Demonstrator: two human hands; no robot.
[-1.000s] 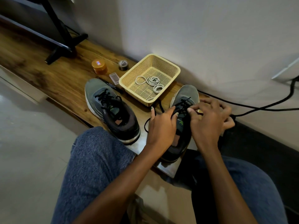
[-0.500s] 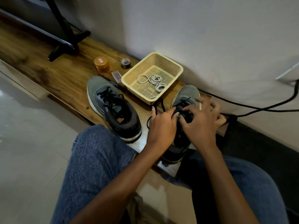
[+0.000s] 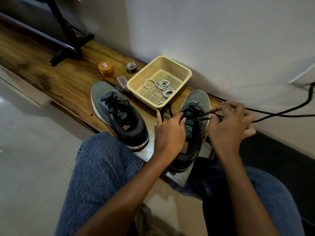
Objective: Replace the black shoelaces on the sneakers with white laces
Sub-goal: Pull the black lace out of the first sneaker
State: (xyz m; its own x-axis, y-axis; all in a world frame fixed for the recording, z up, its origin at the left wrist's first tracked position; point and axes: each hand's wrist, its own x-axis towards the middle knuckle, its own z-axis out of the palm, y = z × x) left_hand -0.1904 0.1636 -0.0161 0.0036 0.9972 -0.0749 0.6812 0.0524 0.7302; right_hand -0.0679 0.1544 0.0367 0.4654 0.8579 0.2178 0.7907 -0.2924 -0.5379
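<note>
1. Left sneaker [image 3: 119, 114] on bench [image 3: 71, 86], black laces in.
2. White laces [image 3: 162, 86] coiled in basket [image 3: 185, 69].
3. Left hand [image 3: 170, 132] pinching black lace [image 3: 196, 110] over right sneaker [image 3: 194, 126].
4. Right hand [image 3: 230, 123] pinching lace end, drawn sideways.

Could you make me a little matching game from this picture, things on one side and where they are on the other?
Things:
1. white laces
2. orange jar
3. right hand
4. left sneaker

Places or states:
A. pulling a black lace out sideways
B. coiled in the yellow basket
C. standing untouched, fully laced in black
D. on the wooden shelf, behind the sneakers

Pairs: 1-B, 2-D, 3-A, 4-C
</note>
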